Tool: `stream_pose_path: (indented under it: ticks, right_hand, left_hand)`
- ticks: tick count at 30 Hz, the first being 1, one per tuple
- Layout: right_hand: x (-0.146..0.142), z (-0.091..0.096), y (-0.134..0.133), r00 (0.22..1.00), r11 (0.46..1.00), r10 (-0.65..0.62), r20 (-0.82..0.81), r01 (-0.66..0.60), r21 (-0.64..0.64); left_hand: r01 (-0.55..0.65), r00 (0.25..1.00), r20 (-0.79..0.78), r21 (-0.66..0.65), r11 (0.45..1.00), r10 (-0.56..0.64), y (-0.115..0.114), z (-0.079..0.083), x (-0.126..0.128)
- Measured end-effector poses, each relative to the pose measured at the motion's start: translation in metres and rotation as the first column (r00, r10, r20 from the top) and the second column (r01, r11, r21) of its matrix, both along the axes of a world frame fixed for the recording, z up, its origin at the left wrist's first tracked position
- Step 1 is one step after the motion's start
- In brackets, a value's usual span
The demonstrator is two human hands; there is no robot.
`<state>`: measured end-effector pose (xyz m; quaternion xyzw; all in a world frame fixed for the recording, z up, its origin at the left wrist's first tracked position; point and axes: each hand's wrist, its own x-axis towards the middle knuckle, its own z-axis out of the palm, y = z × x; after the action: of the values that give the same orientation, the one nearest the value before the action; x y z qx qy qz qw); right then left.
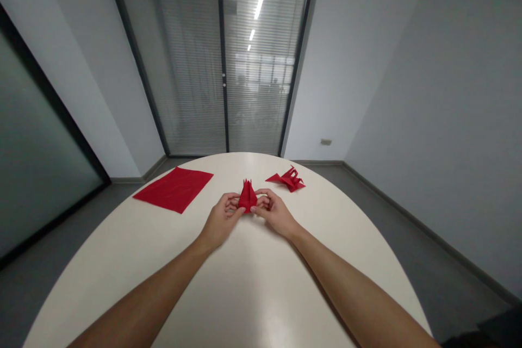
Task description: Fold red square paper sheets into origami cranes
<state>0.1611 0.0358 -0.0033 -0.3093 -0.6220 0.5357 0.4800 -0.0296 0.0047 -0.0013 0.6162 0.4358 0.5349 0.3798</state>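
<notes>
Between my two hands is a small piece of folded red paper (pixel 247 196), held upright just above the table, with narrow points at its top. My left hand (pixel 223 216) pinches its left side, thumb on the near face and fingers curled behind. On the right side my right hand (pixel 275 212) grips it the same way, thumb near the lower edge. The fingertips behind the paper are partly hidden. A finished red paper crane (pixel 290 178) lies to the right, beyond my right hand.
A flat red sheet of paper (pixel 175 189) lies at the left of the round white table (pixel 253 283). Past the table's far edge stands a glass partition with blinds (pixel 196 65). Grey-white walls rise on both sides, and something dark shows at the lower right corner.
</notes>
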Motion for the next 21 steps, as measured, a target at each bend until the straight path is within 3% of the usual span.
stream_pose_path:
  ticks: [9, 21]
  right_hand:
    - [0.0017, -0.0009, 0.0012, 1.000, 1.000, 0.002, -0.007, -0.002, -0.014]
    - [0.0006, -0.0006, 0.0010, 0.996, 0.999, 0.039, 0.082, -0.036, -0.029]
  left_hand:
    - [0.000, 0.999, -0.045, -0.010, 1.000, 0.000, -0.0004, 0.0007, -0.0007]
    - [-0.013, 1.000, 0.025, -0.012, 1.000, 0.013, 0.0036, -0.0044, -0.0007]
